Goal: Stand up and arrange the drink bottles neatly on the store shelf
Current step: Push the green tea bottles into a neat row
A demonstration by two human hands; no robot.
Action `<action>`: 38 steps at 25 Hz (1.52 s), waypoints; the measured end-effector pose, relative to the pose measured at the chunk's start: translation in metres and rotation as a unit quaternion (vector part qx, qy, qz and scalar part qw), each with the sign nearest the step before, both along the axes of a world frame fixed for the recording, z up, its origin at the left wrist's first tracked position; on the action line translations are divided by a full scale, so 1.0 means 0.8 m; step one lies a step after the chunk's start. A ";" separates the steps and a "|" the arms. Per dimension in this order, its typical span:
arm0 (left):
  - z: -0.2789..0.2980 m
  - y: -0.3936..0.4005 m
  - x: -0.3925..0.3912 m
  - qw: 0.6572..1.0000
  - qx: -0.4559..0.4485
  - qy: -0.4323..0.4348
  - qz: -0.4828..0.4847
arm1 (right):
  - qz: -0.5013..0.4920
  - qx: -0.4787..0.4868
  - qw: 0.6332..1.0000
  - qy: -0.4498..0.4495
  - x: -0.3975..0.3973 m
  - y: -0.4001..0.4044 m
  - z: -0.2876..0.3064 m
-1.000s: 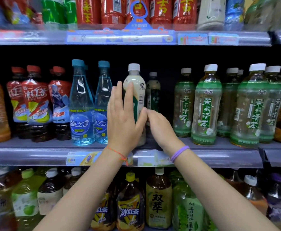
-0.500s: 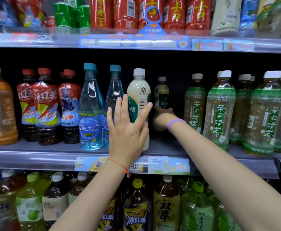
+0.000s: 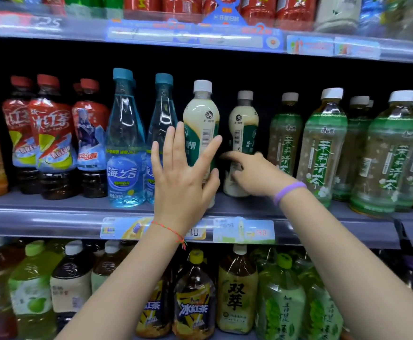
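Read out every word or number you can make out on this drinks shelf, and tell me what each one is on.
"海之言": blue water bottle.
"冰红茶": red iced tea bottle; also yellow-and-black bottle.
"茉莉清茶": green tea bottle.
"双萃": amber bottle, lower shelf.
"25": upper shelf rail.
Price tags, cream bottle labels: too blurred.

Two cream-coloured drink bottles with white caps and green labels stand upright on the middle shelf (image 3: 53, 214), the front bottle (image 3: 201, 123) near the edge and the rear bottle (image 3: 243, 133) set back to its right.
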State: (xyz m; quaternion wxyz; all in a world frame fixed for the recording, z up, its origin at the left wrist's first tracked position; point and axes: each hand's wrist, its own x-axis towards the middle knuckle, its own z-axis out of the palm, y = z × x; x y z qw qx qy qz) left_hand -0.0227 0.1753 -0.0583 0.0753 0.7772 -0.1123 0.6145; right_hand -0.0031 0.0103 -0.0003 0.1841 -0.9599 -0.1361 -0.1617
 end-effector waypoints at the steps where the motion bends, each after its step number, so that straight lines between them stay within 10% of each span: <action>1: 0.000 -0.001 0.000 1.000 0.003 0.001 0.000 | 0.010 0.030 0.999 -0.025 -0.021 -0.003 -0.010; 12: 0.001 0.003 -0.006 0.999 -0.017 0.001 -0.029 | -0.034 0.193 0.957 -0.212 -0.040 0.022 -0.052; 18: -0.001 -0.001 -0.009 0.996 -0.017 -0.026 -0.083 | -0.212 0.231 0.833 -0.456 -0.064 -0.025 -0.029; 25: 0.002 -0.088 -0.020 0.995 -0.013 0.021 -0.100 | -0.181 0.315 0.923 -0.130 -0.067 -0.100 -0.029; 35: -0.010 -0.200 -0.022 0.986 -0.061 0.092 -0.121 | 0.031 0.180 0.974 -0.132 -0.063 -0.183 -0.036; 38: -0.021 -0.206 -0.020 0.983 -0.103 0.093 -0.120 | 0.065 0.169 0.928 -0.326 -0.075 -0.192 -0.039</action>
